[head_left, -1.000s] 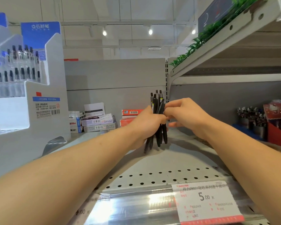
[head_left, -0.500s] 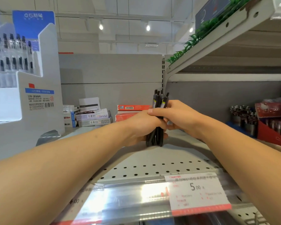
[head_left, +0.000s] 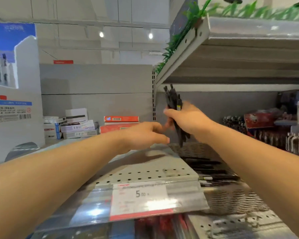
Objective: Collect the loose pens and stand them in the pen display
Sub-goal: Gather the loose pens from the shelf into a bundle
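Observation:
My right hand (head_left: pixel 188 118) grips a bundle of several black pens (head_left: pixel 173 100), held upright above the perforated shelf (head_left: pixel 136 171). Just left of the bundle and a little lower, my left hand (head_left: pixel 145 135) hovers with loosely bent fingers and holds nothing. More loose black pens (head_left: pixel 209 169) lie flat on the shelf under my right forearm. The white and blue pen display (head_left: pixel 16 100) stands at the far left, with pens upright in its upper tiers.
Small stationery boxes (head_left: pixel 72 125) and red boxes (head_left: pixel 119 125) are stacked at the back of the shelf. An upper shelf (head_left: pixel 231 54) with plastic grass overhangs on the right. Packaged goods (head_left: pixel 274 128) crowd the right side. A price tag (head_left: pixel 138 197) runs along the front rail.
My left hand has let go of the pen bundle and dropped away to the left. My right hand now holds the bundle alone and has moved it up and to the right.

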